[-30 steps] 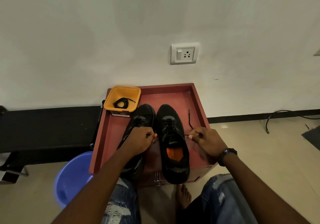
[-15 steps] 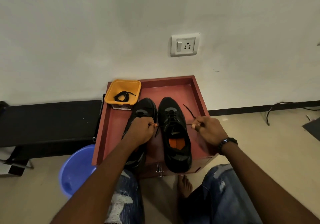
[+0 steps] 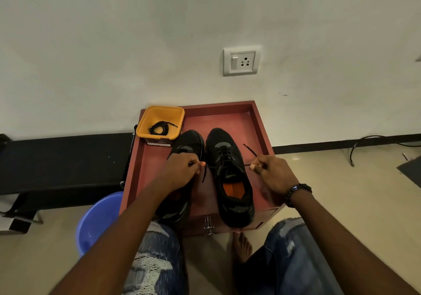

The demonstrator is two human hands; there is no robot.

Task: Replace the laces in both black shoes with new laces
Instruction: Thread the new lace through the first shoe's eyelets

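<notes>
Two black shoes stand side by side, toes toward the wall, on a red-brown tray-topped cabinet [image 3: 255,121]. The right shoe [image 3: 230,176] has an orange insole and a black lace [image 3: 224,155] threaded across its eyelets. My left hand [image 3: 182,171] pinches one lace end over the left shoe [image 3: 190,142], which it partly hides; the tip hangs down between the shoes. My right hand [image 3: 271,174] pinches the other lace end to the right of the right shoe, its free tip [image 3: 249,149] pointing up and back.
A yellow tub [image 3: 163,121] holding a coiled black lace [image 3: 160,128] sits at the tray's back left corner. A blue bucket [image 3: 98,221] stands on the floor at the left beside a black bench. A wall socket is above; a cable lies at right.
Both hands have kept their pinch on the lace ends and drawn slightly apart. The lace tip by my right hand has swung from upright toward the back left.
</notes>
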